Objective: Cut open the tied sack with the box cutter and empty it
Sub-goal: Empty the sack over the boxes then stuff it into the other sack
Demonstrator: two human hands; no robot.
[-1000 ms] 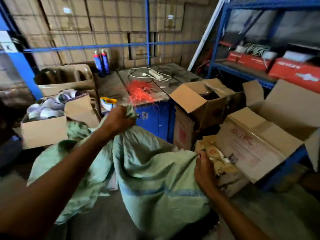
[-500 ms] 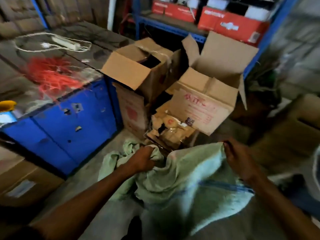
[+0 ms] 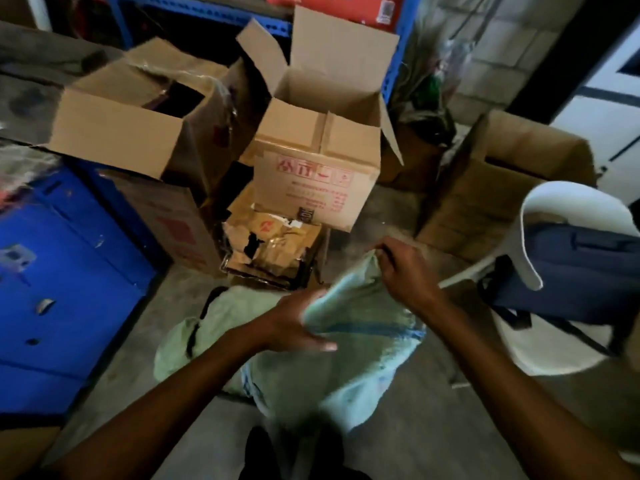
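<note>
We hold the pale green woven plastic sack [image 3: 349, 344] low over the grey concrete floor [image 3: 433, 431], in front of our body, and it hangs limp and crumpled, so we judge that it is almost empty and the emptying step is near its end. No box cutter shows in the view.

Our right hand [image 3: 403, 268] pinches the upper corner of the sack, and its fingers [image 3: 382, 251] are closed narrow on the cloth. Our left hand [image 3: 298, 323] grips the bunched edge lower down; its fingers go under the fabric, so the sack lies between the two hands, and the rest falls down toward our feet. A second part of the green material lies on the floor to the left, just beside our left arm; if it is the same sack, we cannot tell.

The next move, we think, asks to lift and shake the sack with both grips kept firm, and then to check that nothing stays inside.

Beyond the sack stands an open brown cardboard box with red print [image 3: 311, 181], and a torn brown paper package [image 3: 273, 247] is below it. A blue metal cabinet [image 3: 62, 289] is at the left, and a white plastic chair [image 3: 540, 244] with a dark blue bag [image 3: 571, 268] on it is at the right.
</note>
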